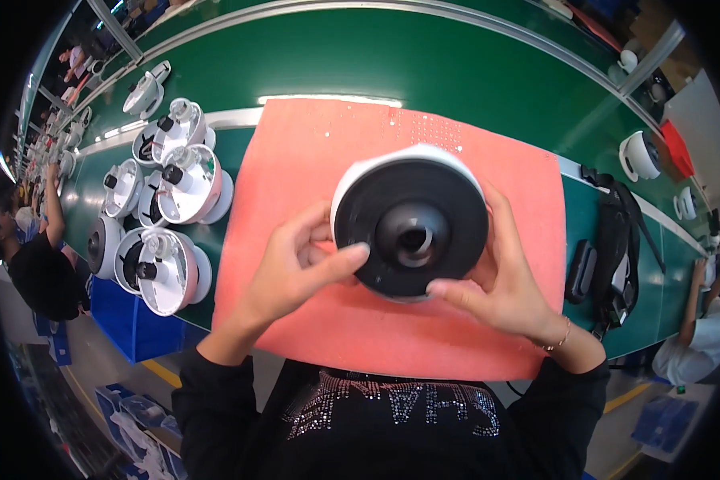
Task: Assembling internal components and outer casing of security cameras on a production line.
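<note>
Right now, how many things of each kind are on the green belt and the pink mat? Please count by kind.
Dome camera held in both hands, left hand and right hand, black face up: 1
Open white camera shells on the left: about 7, partly overlapping
White domes on the right: 2
Pink mat: 1
Black bag: 1
Total: about 12

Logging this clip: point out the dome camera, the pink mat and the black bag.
dome camera [412, 232], head view, dark centre dome
pink mat [296, 152], head view, bare upper left part
black bag [616, 240], head view, its body
</note>
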`<state>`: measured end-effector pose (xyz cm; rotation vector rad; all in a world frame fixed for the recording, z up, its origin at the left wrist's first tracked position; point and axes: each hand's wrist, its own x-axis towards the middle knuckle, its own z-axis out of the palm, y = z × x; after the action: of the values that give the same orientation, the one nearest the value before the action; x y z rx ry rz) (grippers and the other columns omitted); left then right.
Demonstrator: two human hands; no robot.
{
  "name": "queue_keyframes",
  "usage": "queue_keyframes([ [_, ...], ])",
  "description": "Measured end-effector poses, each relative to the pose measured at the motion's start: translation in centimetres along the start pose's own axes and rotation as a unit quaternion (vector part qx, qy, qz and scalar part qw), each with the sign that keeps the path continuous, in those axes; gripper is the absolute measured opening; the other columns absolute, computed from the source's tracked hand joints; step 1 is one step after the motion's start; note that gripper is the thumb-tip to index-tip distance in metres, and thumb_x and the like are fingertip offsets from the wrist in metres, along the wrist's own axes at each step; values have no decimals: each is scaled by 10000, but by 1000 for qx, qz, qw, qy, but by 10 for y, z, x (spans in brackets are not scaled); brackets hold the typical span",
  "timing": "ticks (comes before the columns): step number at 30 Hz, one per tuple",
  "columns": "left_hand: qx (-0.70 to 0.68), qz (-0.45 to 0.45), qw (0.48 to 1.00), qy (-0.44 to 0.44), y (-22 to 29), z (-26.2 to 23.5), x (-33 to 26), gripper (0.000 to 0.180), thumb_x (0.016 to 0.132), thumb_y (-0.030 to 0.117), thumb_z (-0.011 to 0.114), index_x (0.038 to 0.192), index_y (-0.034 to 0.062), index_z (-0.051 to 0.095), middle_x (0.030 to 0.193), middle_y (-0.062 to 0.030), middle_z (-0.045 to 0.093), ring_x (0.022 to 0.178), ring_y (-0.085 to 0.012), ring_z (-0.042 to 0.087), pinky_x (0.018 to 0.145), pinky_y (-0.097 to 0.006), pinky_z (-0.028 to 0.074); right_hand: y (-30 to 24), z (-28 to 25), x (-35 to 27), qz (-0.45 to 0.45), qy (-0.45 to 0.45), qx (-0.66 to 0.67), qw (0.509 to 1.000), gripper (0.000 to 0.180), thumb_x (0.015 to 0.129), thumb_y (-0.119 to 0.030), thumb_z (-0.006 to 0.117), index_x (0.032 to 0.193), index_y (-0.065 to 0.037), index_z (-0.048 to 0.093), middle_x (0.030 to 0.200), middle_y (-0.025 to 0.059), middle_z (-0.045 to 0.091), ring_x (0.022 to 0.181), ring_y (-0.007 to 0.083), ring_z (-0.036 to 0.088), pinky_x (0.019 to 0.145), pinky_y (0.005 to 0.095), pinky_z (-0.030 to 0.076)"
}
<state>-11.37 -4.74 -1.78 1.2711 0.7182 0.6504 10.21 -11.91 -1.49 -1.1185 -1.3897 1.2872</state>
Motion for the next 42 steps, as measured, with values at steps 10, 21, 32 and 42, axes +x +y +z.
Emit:
queue_keyframes([
  [10,70,109,991,-12,-29,-8,-22,504,731,-9,639,1175,-83,413,967,-152,592,873,-179,605,742,-262,512,-12,-2,-17,-39,-24,-68,997,521,735,-142,702,1110,22,379,947,185,556,849,201,611,728,284,490],
  [21,291,241,925,31,-33,-3,-25,373,616,27,662,975,-16,572,748,-92,638,643,-168,655,597,-236,513,-11,-6,-18,-145,-48,-116,981,458,702,-131,713,1077,15,495,1012,162,569,899,270,590,761,330,464],
  [32,361,325,874,29,-40,-7,-18,374,628,19,648,970,-69,525,690,-136,604,617,-219,629,631,-309,527,-5,5,-8,-134,10,38,990,349,733,-159,680,974,15,497,951,127,543,870,204,544,766,300,433],
  [42,227,209,951,36,-23,-4,-11,428,677,52,700,1043,-79,520,754,-101,631,697,-128,640,613,-225,510,-9,-11,9,-158,-12,-198,967,530,741,-180,677,1163,2,413,1023,188,537,911,287,581,723,334,469],
])
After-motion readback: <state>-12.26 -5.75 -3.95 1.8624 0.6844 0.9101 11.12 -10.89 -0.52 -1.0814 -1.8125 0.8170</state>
